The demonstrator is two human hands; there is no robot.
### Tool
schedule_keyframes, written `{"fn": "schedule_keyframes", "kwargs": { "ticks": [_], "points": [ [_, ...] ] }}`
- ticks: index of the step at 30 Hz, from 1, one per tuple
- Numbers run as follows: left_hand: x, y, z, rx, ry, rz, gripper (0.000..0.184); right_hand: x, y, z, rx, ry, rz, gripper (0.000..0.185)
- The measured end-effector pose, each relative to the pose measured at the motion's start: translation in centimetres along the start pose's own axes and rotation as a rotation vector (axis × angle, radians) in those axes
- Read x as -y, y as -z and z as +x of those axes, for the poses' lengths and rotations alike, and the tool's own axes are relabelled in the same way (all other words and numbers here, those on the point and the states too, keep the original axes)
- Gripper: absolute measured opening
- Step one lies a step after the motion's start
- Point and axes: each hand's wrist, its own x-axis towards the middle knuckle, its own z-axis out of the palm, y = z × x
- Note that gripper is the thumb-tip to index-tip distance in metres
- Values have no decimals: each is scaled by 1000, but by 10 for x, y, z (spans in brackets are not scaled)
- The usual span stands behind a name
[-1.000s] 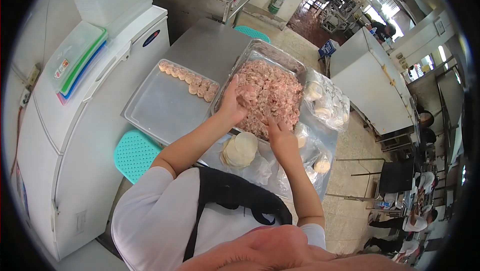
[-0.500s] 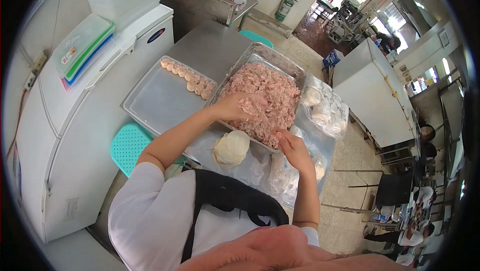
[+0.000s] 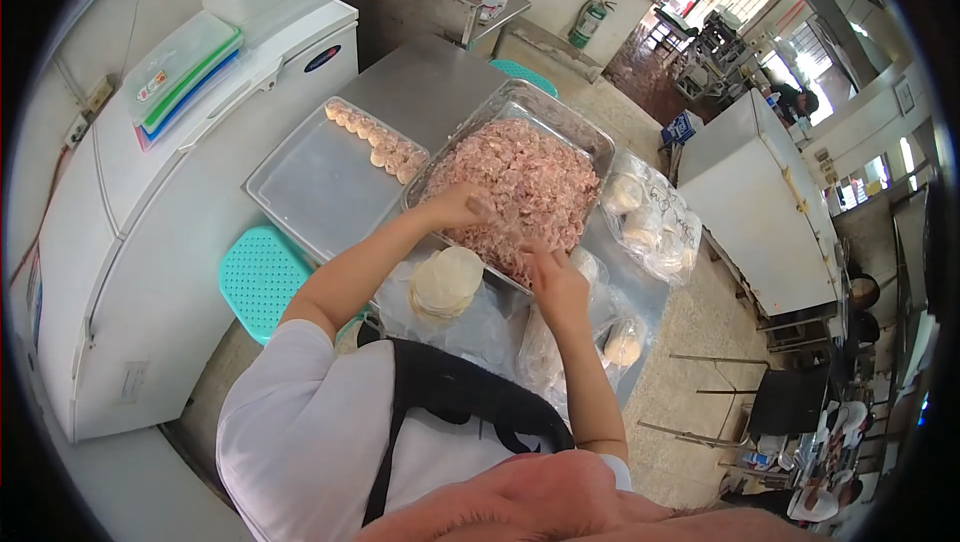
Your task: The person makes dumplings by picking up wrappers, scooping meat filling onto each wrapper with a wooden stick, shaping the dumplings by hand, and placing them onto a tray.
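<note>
A deep metal pan [image 3: 606,157] holds a heap of ground meat [image 3: 520,172]. My left hand [image 3: 462,207] is over the near left part of the meat, its fingertips blurred against it. At the pan's near edge, my right hand [image 3: 558,287] has its fingers bent together; anything between them is too small to make out. A stack of round pale wrappers [image 3: 446,280] lies on plastic in front of the pan, below my left forearm. To the left sits a shallow tray [image 3: 325,187] with filled dumplings [image 3: 378,142] in rows along its far edge.
Plastic bags of pale rounds [image 3: 650,217] lie right of the pan, with another bag [image 3: 622,342] nearer me. A teal stool [image 3: 265,282] stands beside the metal table [image 3: 425,82]. The white freezer [image 3: 240,142] is at left. Other people are at the far right.
My left hand has drawn back slightly left, its fingers lowered toward the meat. My right hand has moved left and a little up, over the pan's near edge. The view has shifted slightly.
</note>
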Motion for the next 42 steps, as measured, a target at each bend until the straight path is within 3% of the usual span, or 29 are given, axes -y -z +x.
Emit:
{"fn": "schedule_keyframes", "kwargs": {
  "ticks": [2, 3, 5, 7, 8, 9, 10, 11, 13, 17, 18, 19, 20, 22, 23, 25, 29, 33, 35, 38, 42],
  "points": [
    [-9, -6, -7, 24, 10, 68, 43, -28, -32, -1, 69, 41, -19, 33],
    [-20, -7, -12, 39, 30, 126, 38, -42, -30, -5, 68, 42, -21, 33],
    [-59, 3, -27, 49, 50, 195, 32, -53, -13, -5, 281, -106, -193, 31],
    [-97, 9, -41, 133, 282, -112, 36, -52, 7, -10, 261, -126, -102, 31],
    [-103, 10, -44, 138, 283, -114, 36, -49, 17, -12, 242, -137, -17, 31],
    [-107, 11, -47, 88, 96, -79, 36, -46, 25, -14, 244, -138, -19, 31],
    [-107, 12, -50, 33, -89, -44, 36, -42, 32, -14, 187, -146, 218, 29],
    [-105, 11, -48, 30, -88, -44, 36, -38, 37, -15, 127, -153, 457, 28],
    [-100, 8, -42, 106, -309, 1, 34, -20, 35, -14, 182, -122, 474, 28],
    [-94, 12, -35, 192, -423, 241, 37, -11, 34, -1, 255, 49, 443, 26],
    [-92, 13, -36, 168, -265, 250, 39, -8, 40, 0, 255, 55, 437, 26],
    [-90, 16, -36, 144, -107, 257, 41, 9, 58, 3, 174, 41, 183, 25],
    [-90, 21, -36, 140, -110, 258, 41, 20, 66, 4, 92, 23, -70, 24],
    [-89, 29, -38, 159, 43, 76, 51, 37, 56, 3, 46, 72, -97, 22],
    [-89, 32, -39, 164, 39, 74, 51, 44, 52, 3, 1, 122, -126, 21],
    [-91, 38, -45, 28, -235, 274, 53, 45, 56, 10, 29, 79, -78, 22],
    [-79, 61, -53, -153, -388, 248, 47, 67, 67, 23, 27, -14, 160, 25],
    [-68, 95, -56, -19, -333, 144, 41, 86, 18, 31, 54, 73, 140, 26],
    [-53, 115, -55, -18, -329, 138, 40, 93, 1, 39, 137, -31, 199, 27],
    [-26, 154, -69, -29, -237, 133, 46, 99, -8, 39, 72, -75, 199, 27],
    [36, 216, -87, -205, 16, 205, 51, 81, -26, 20, 89, -275, 319, 25]
  ]
}}
